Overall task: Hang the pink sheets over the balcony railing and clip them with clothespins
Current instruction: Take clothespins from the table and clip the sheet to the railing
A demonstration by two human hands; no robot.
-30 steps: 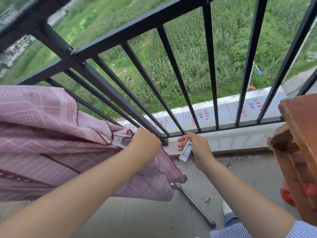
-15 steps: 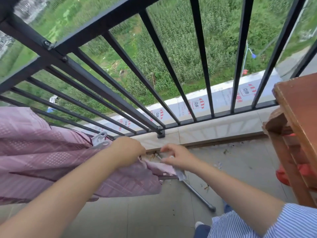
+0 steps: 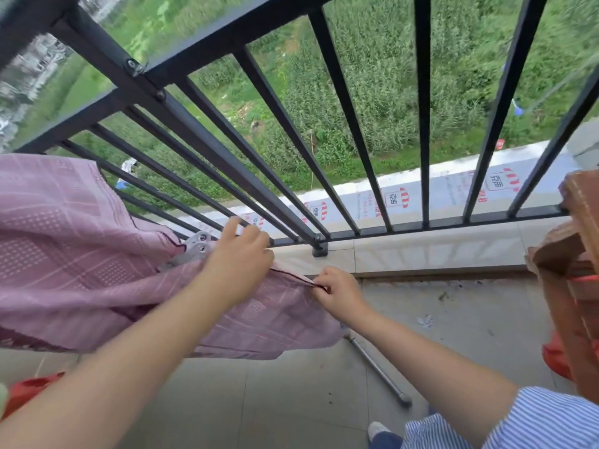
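Note:
The pink patterned sheet (image 3: pixel 71 241) hangs bunched at the left, low against the black balcony railing (image 3: pixel 207 147). Grey clothespins (image 3: pixel 198 245) sit on its folds just left of my left hand (image 3: pixel 241 257). That hand rests on the sheet's upper edge beside the lower rail, its fingers loosely curled over the cloth. My right hand (image 3: pixel 338 293) pinches the sheet's dark hem further right, and the hem runs taut between the two hands. No clothespin shows in the right hand.
A brown wooden piece of furniture (image 3: pixel 580 254) stands at the right with something red (image 3: pixel 556 354) under it. A metal rod (image 3: pixel 379 372) lies on the tiled floor below the sheet. A red object (image 3: pixel 26 392) sits at the bottom left. A low tiled curb (image 3: pixel 421 251) runs beneath the railing.
My right hand, which held a white clothespin a second ago, now pinches the hem and has drawn it rightward. My left hand has shifted right along the sheet's edge.

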